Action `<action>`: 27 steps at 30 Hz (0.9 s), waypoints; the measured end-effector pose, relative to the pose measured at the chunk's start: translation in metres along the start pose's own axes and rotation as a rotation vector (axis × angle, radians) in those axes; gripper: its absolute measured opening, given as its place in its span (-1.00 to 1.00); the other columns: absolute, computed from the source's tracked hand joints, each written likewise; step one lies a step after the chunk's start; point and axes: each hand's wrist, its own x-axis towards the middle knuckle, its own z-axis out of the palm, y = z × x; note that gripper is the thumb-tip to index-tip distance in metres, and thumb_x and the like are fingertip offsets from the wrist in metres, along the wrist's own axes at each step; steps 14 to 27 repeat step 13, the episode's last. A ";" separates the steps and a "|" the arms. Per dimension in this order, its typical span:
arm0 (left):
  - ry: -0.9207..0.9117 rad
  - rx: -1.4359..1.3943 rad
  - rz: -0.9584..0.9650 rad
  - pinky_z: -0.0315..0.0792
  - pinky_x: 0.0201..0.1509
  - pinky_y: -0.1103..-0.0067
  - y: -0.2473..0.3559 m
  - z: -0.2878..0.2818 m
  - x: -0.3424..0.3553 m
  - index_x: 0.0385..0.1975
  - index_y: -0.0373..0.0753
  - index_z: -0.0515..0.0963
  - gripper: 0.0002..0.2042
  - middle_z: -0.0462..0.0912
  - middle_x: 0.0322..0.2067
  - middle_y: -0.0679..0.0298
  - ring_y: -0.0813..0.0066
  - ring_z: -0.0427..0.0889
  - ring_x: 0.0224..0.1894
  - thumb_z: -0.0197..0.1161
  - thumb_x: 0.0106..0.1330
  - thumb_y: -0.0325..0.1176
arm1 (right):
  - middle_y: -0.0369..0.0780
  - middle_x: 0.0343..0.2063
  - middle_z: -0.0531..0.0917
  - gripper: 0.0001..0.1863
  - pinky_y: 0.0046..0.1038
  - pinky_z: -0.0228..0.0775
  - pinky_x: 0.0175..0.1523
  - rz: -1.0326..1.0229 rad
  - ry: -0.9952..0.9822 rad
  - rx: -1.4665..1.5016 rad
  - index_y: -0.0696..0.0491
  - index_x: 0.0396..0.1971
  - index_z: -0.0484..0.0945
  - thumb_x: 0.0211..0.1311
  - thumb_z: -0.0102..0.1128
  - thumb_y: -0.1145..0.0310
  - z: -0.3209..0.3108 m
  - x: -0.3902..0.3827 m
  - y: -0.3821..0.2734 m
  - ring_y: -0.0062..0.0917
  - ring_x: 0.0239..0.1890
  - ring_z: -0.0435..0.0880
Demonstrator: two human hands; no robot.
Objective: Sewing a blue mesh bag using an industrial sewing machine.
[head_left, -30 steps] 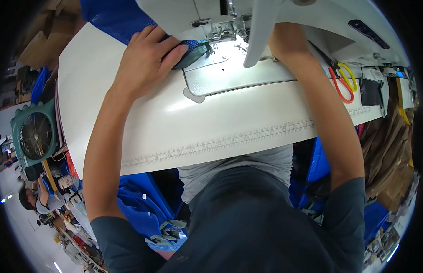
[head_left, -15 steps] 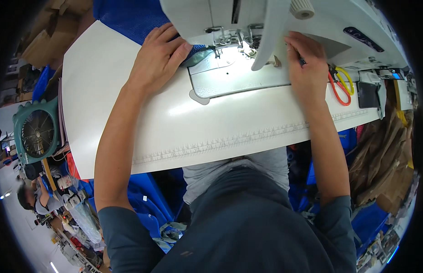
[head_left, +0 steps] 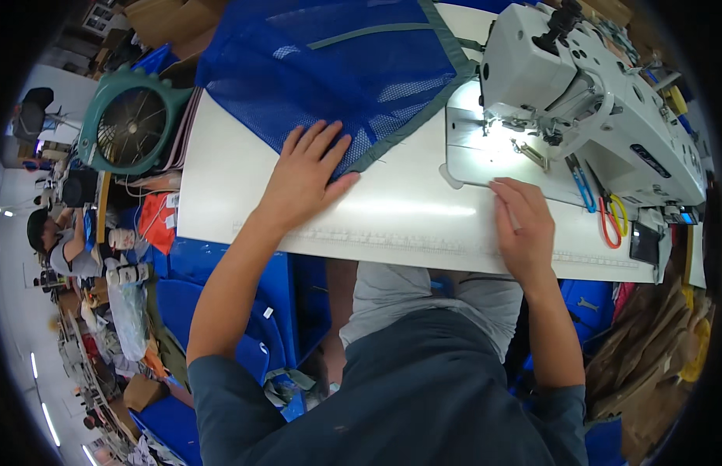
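A large piece of blue mesh fabric (head_left: 361,74) with grey-green binding along its edge lies on the white table, left of the sewing machine (head_left: 532,62). My left hand (head_left: 305,177) rests on its near corner, palm down and fingers spread. A grey-green strip end of the binding reaches toward the machine's needle area. In front of the lit metal needle plate (head_left: 470,144), my right hand (head_left: 526,229) is over the table, fingers loosely bent and thumb apart, with nothing visible in it. Blue-handled snips (head_left: 581,185) lie right of the plate.
Red-and-yellow-handled scissors (head_left: 612,221) and a dark flat device (head_left: 645,242) are at the table's right end. A ruler strip (head_left: 392,239) runs along the front edge. A green fan (head_left: 132,124) stands left. Another person (head_left: 66,241) sits farther left.
The view has shifted, showing more of the machine and fabric. My left hand and the mesh now lie farther from the needle. My right hand has come out from beside the machine toward the front edge.
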 end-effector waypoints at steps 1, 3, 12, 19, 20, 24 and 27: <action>0.129 0.005 0.098 0.31 0.53 0.15 0.001 -0.003 -0.007 0.18 -0.30 0.64 -0.59 0.62 0.25 0.04 0.03 0.51 0.39 0.35 0.45 -0.18 | -0.12 -0.06 0.76 -0.75 -0.27 0.60 0.09 -0.046 -0.016 0.035 0.13 -0.08 0.74 0.25 0.32 0.60 0.010 0.005 -0.010 -0.18 -0.03 0.73; 0.156 -0.007 0.107 0.40 0.43 0.20 0.006 0.000 -0.018 0.11 -0.30 0.65 -0.66 0.65 0.17 0.07 0.05 0.58 0.29 0.36 0.42 -0.29 | -0.12 -0.02 0.74 -0.71 -0.28 0.59 0.09 -0.112 -0.052 0.080 0.12 -0.03 0.73 0.24 0.33 0.59 0.031 0.020 -0.028 -0.18 0.00 0.71; 0.309 -0.541 -0.234 0.56 0.03 0.30 -0.019 -0.103 -0.010 -0.10 -0.26 0.62 -0.90 0.67 -0.17 0.18 0.12 0.67 -0.14 0.27 0.49 -0.42 | -0.17 0.28 0.58 -0.55 -0.12 0.29 0.39 -0.445 -0.032 0.042 -0.01 0.18 0.64 0.28 0.38 0.42 0.092 0.128 -0.097 -0.20 0.30 0.52; 0.290 -0.634 -0.353 0.56 0.04 0.31 -0.027 -0.123 -0.010 -0.09 -0.23 0.62 -0.89 0.68 -0.17 0.25 0.21 0.67 -0.14 0.25 0.56 -0.36 | -0.15 0.31 0.56 -0.52 -0.12 0.30 0.39 -0.434 -0.067 0.149 -0.05 0.21 0.63 0.27 0.39 0.39 0.090 0.143 -0.101 -0.18 0.32 0.49; 0.290 -0.634 -0.353 0.56 0.04 0.31 -0.027 -0.123 -0.010 -0.09 -0.23 0.62 -0.89 0.68 -0.17 0.25 0.21 0.67 -0.14 0.25 0.56 -0.36 | -0.15 0.31 0.56 -0.52 -0.12 0.30 0.39 -0.434 -0.067 0.149 -0.05 0.21 0.63 0.27 0.39 0.39 0.090 0.143 -0.101 -0.18 0.32 0.49; 0.290 -0.634 -0.353 0.56 0.04 0.31 -0.027 -0.123 -0.010 -0.09 -0.23 0.62 -0.89 0.68 -0.17 0.25 0.21 0.67 -0.14 0.25 0.56 -0.36 | -0.15 0.31 0.56 -0.52 -0.12 0.30 0.39 -0.434 -0.067 0.149 -0.05 0.21 0.63 0.27 0.39 0.39 0.090 0.143 -0.101 -0.18 0.32 0.49; 0.290 -0.634 -0.353 0.56 0.04 0.31 -0.027 -0.123 -0.010 -0.09 -0.23 0.62 -0.89 0.68 -0.17 0.25 0.21 0.67 -0.14 0.25 0.56 -0.36 | -0.15 0.31 0.56 -0.52 -0.12 0.30 0.39 -0.434 -0.067 0.149 -0.05 0.21 0.63 0.27 0.39 0.39 0.090 0.143 -0.101 -0.18 0.32 0.49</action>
